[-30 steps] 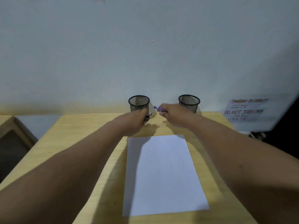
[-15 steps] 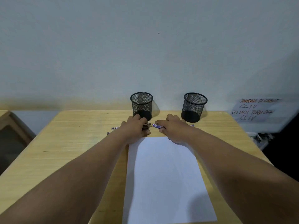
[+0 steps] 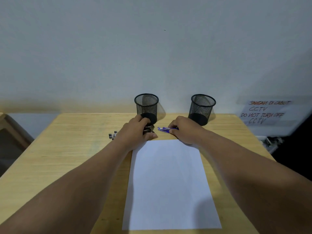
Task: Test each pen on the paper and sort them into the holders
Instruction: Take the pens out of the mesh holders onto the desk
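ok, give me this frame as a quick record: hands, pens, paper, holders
left hand: grips a bunch of dark pens on the table
right hand: pinches a blue pen
paper: blank, flat between the forearms
left holder: upright, no pens seen inside
right holder: upright, no pens seen inside
sign: handwritten, right of table

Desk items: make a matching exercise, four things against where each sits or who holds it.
Things:
1. blue pen
2. black pens
3. paper
4. handwritten sign

Places:
A. against the wall, right of the table
B. flat on the table between both forearms
C. under the left hand
D. pinched by the right hand

Pairs: 1-D, 2-C, 3-B, 4-A
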